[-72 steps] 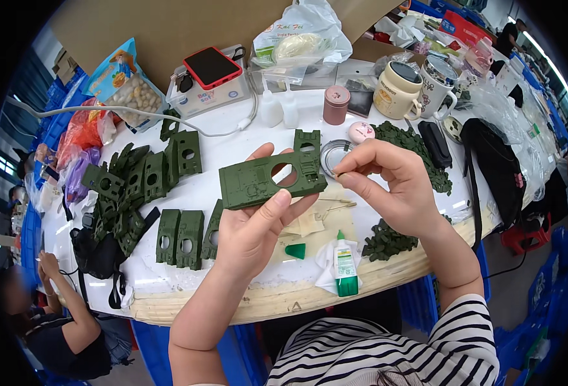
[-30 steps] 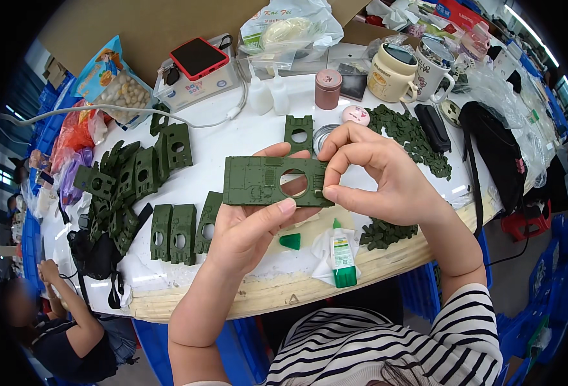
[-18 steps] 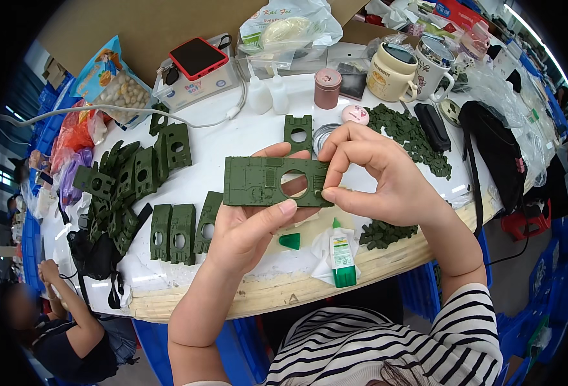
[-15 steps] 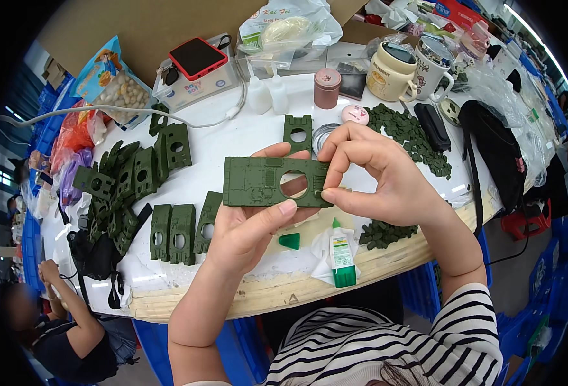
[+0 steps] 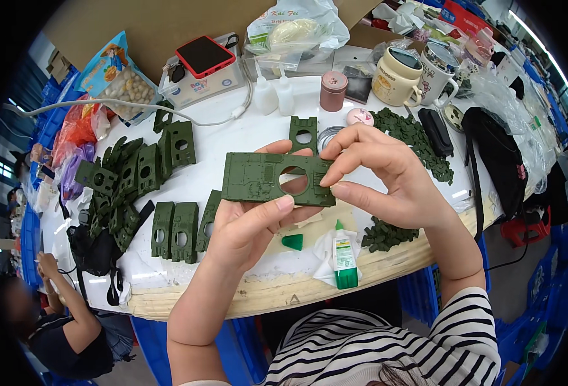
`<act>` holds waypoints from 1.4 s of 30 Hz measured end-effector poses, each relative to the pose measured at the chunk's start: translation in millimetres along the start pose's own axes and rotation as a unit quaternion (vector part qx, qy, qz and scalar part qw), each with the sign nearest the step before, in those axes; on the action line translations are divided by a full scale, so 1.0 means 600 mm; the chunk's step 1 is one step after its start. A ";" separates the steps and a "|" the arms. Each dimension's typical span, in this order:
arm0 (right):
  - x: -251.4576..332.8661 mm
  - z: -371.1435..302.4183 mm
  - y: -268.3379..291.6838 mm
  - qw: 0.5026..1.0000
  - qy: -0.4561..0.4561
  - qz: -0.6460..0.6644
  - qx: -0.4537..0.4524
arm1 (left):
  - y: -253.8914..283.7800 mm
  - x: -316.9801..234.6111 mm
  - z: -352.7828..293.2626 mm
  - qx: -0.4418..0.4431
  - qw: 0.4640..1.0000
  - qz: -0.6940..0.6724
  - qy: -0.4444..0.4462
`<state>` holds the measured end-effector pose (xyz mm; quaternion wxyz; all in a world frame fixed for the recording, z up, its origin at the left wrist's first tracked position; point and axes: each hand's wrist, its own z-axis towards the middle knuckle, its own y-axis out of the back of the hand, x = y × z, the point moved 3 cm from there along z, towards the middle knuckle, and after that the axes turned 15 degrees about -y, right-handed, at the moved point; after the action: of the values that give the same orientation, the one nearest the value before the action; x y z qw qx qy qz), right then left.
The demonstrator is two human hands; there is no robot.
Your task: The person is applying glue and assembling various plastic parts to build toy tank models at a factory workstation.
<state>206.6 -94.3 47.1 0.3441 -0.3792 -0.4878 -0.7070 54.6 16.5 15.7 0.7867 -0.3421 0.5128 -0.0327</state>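
Note:
My left hand (image 5: 248, 225) grips a dark green plastic model tank hull (image 5: 252, 178) with a round opening, its thumb over the near edge and its fingers underneath. At the hull's right end, my right hand (image 5: 387, 174) has its index fingertip touching the top surface. The right thumb is drawn slightly back from that fingertip, and no part shows between them. Just below lies a green-and-white glue bottle (image 5: 344, 257) on a white tissue, its nozzle uncapped. A green cap (image 5: 292, 242) sits left of it. Another green hull (image 5: 304, 135) rests beyond my hands.
Several green hulls (image 5: 184, 231) stand left of my hands, with a heap of more (image 5: 126, 174) behind. Small green parts pile up at the right (image 5: 419, 141) and near the edge (image 5: 390, 235). Mugs (image 5: 398, 76), squeeze bottles (image 5: 265, 93) and a phone (image 5: 205, 55) stand farther back.
My right thumb has come off the hull's end and moved slightly right, away from the index fingertip. The hull stays in my left hand, almost unmoved.

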 end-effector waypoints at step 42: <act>0.017 -0.011 -0.016 0.942 0.225 -0.188 -0.164 | 0.000 -0.008 -0.002 0.032 0.997 -0.004 -0.073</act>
<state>192.2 -99.1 50.2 0.2385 -0.1628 -0.3371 -0.8961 51.6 17.9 19.5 0.8323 -0.3203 0.4515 -0.0274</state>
